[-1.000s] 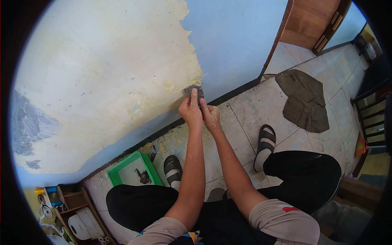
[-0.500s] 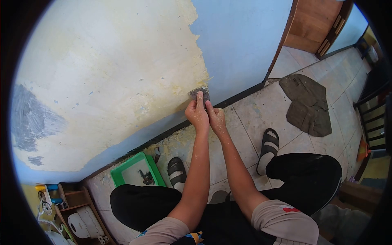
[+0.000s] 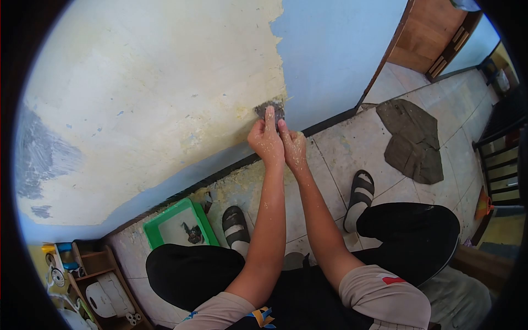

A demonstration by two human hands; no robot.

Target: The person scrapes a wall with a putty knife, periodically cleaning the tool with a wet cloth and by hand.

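Both hands are closed around a paint scraper point(image 3: 264, 109), whose broad, dirty blade lies against the wall. My left hand point(image 3: 267, 144) has its index finger stretched along the top of the tool. On its right, my right hand point(image 3: 295, 151) is wrapped on the same tool, thumb pointing forward. Most of the handle is hidden by the fingers. Pale flakes stick to both hands and forearms. The blade sits on the cream, stripped wall area point(image 3: 165, 71), just left of the ragged edge of the light blue paint point(image 3: 330, 60).
A green tray point(image 3: 208, 224) with cloudy liquid and a dark lump stands by my left sandal point(image 3: 235, 224). Paint crumbs lie along the wall's foot. A dark cloth point(image 3: 412, 143) is spread on the tiles at right. Lower left stands a wooden shelf point(image 3: 104, 258).
The scraper and both hands have moved a little up the wall. My view has shifted slightly, and the grip looks the same.
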